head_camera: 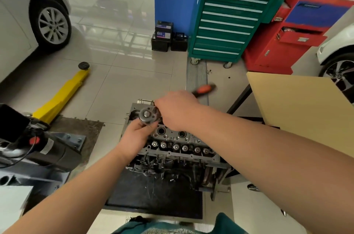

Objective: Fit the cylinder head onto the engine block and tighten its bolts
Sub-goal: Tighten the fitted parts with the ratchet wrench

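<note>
The grey cylinder head sits on top of the dark engine block, its round valve cups and bores facing up. My left hand grips the round metal ratchet head over the far left end of the cylinder head. My right hand grips the ratchet's handle, whose orange and black end sticks out blurred beyond my knuckles. The bolt under the ratchet head is hidden.
The engine stands on a black mat on the tiled floor. A tan table is at the right, a yellow lift arm at the left, a black motor unit near left. A green tool cabinet and car wheels stand farther off.
</note>
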Demonstrator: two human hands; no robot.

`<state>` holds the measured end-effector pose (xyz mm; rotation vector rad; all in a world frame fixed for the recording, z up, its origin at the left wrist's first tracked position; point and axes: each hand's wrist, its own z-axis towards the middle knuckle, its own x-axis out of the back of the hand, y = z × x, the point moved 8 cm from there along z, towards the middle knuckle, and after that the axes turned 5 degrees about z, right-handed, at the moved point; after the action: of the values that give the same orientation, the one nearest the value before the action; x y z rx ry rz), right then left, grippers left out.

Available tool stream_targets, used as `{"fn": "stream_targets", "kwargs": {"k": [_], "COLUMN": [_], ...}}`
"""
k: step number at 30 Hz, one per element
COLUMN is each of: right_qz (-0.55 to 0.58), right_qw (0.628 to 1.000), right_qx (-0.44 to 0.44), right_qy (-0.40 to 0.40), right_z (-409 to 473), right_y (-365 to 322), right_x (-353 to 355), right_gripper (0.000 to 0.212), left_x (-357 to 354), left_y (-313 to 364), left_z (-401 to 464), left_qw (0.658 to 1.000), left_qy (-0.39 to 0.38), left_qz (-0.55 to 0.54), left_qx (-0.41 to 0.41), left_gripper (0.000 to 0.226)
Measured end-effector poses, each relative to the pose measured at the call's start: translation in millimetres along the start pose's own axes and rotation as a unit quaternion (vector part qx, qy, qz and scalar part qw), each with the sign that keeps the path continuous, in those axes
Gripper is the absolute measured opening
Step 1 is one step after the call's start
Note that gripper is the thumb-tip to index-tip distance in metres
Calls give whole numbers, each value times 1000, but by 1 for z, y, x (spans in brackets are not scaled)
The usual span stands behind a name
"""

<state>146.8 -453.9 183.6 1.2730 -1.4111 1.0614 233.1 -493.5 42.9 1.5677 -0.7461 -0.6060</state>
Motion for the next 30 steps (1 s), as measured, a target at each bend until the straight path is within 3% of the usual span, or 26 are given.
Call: {"fn": "stream_targets", "kwargs": {"k": [2, 6, 10, 14, 16, 19, 22, 26, 30], "right_qz": [32, 132, 66, -17, -27, 86, 163, 77, 18], "right_qw": [998, 985, 996, 999, 999, 991, 978, 991, 999], "right_qx": [-30, -47, -44, -3, -28, -74, -85, -67, -32], "right_qy": [-41, -103, -47, 27, 21, -70, -101, -87, -17], "right_z": [-9, -20, -5, -1, -4, -19, -24, -7, 3], "right_y": [0, -5, -3, -11, -10, -8, -11, -1, 3], "right_x": [-14, -28, -8, 2, -2, -30, -36, -19, -5], "right_gripper": [12, 23, 5, 11, 5, 22, 29, 3, 9], "left_x": [11, 13, 8, -8, -1, 11, 7, -3, -10], "left_y": [2, 1, -7, 1, 4, 9, 12, 7, 16], "left_z": [3, 2, -1, -5, -1, 6, 3, -4, 0], "left_qw": [999, 998, 1000, 1000, 1000, 1000, 999, 999, 999], "left_qy": [27, 30, 20, -1, -10, -9, 13, 10, 6], "left_qz": [-23, 50, -6, -2, -15, -25, -9, -31, -17], "left_qx": [-1, -13, 4, -20, -15, -15, -36, -28, -33], "left_gripper": [25, 31, 23, 26, 23, 35, 36, 26, 24]}}
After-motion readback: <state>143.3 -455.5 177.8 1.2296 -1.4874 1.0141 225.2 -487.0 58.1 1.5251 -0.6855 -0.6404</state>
